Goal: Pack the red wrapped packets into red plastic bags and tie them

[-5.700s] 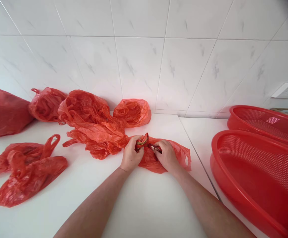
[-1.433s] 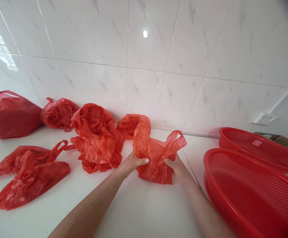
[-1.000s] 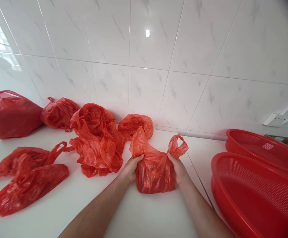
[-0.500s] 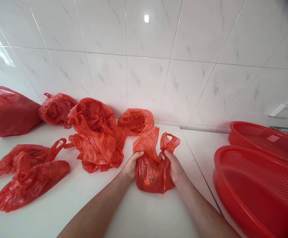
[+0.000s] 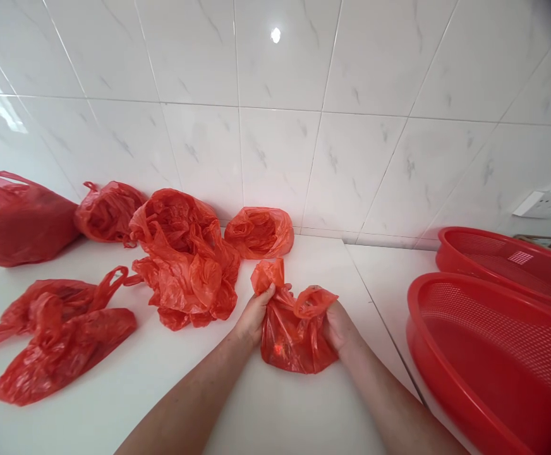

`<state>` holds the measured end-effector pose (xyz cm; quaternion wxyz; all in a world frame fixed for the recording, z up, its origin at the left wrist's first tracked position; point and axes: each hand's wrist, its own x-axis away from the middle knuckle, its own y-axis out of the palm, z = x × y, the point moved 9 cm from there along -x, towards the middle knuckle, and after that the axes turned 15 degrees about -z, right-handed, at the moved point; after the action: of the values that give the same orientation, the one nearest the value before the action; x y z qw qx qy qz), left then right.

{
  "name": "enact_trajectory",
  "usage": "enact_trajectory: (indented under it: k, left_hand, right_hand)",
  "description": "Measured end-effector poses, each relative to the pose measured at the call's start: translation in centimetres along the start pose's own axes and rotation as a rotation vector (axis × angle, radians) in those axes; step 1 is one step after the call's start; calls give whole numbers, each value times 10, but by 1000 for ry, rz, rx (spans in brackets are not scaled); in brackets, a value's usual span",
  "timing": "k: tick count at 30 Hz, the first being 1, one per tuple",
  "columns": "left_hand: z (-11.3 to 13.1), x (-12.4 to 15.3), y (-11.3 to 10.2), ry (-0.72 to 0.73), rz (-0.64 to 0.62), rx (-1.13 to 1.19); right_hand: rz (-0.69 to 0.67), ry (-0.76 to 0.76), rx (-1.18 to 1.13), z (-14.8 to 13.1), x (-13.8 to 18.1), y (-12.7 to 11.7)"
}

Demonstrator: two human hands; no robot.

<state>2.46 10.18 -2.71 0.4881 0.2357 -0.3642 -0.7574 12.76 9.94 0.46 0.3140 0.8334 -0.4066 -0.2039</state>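
A small red plastic bag [image 5: 292,335] with something inside rests on the white counter [image 5: 275,411] in front of me. My left hand [image 5: 253,316] grips its left handle, fingers closed round the plastic. On the other side my right hand [image 5: 339,327] is closed on the right handle, which folds over toward the middle. What lies inside the bag is hidden.
Several other red plastic bags lie on the counter: a crumpled heap [image 5: 185,259], one at the wall [image 5: 260,232], two at the far left [image 5: 22,218], flat ones [image 5: 62,332] at the near left. Two red perforated baskets [image 5: 493,360] stand at the right. A tiled wall is behind.
Earlier my hands held a small wrapped item over a flat bag. Since then the bag was lifted by its handles, and now both handles are pulled down and together.
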Motion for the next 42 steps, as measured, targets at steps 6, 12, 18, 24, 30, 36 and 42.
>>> enact_trajectory:
  k: [6,12,18,24,30,36,42]
  left_hand:
    - [-4,0,9,-4,-42,-3]
    - [-6,-3,7,-20,-16,39]
    - [-10,0,7,-74,23,98]
    - [-12,-1,4,-51,30,77]
    - [-3,1,8,-5,11,-59]
    - [5,5,33,22,-125,-261]
    - [4,0,51,-3,-204,-547]
  right_hand:
    - [-70,7,81,0,0,15]
    - [-166,2,151,-1,3,27]
    - [-86,23,84,4,0,14]
    - [-74,-61,130,-2,-1,22]
    - [5,8,319,-1,-1,19]
    - [-66,5,341,1,-2,24]
    - [-9,20,403,9,-10,2]
